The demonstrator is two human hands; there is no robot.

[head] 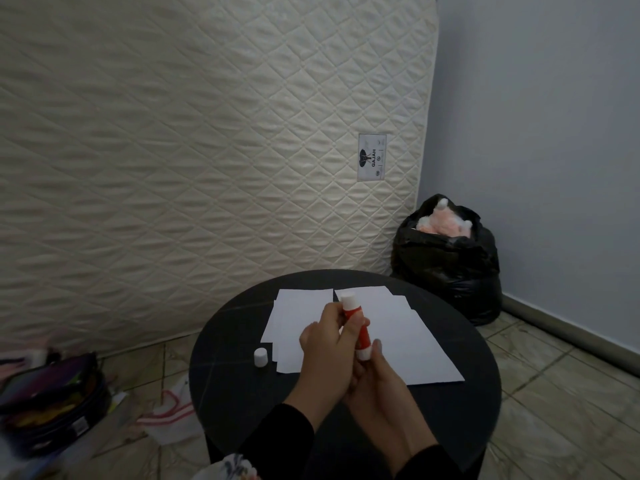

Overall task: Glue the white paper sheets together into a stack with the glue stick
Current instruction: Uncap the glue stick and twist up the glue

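Note:
Both hands hold a red glue stick (362,336) with its white glue end up, above a round black table (235,382). My left hand (325,348) wraps the upper part of the tube. My right hand (377,382) grips its white base from below. The white cap (261,357) stands alone on the table, left of my hands. Several white paper sheets (408,341) lie spread and overlapping on the table's far half, partly hidden by my hands.
A quilted mattress (207,150) leans upright behind the table. A black rubbish bag (450,268) sits on the floor at the right wall. On the tiled floor to the left lie a dark pencil case (52,400) and a plastic bag (173,414).

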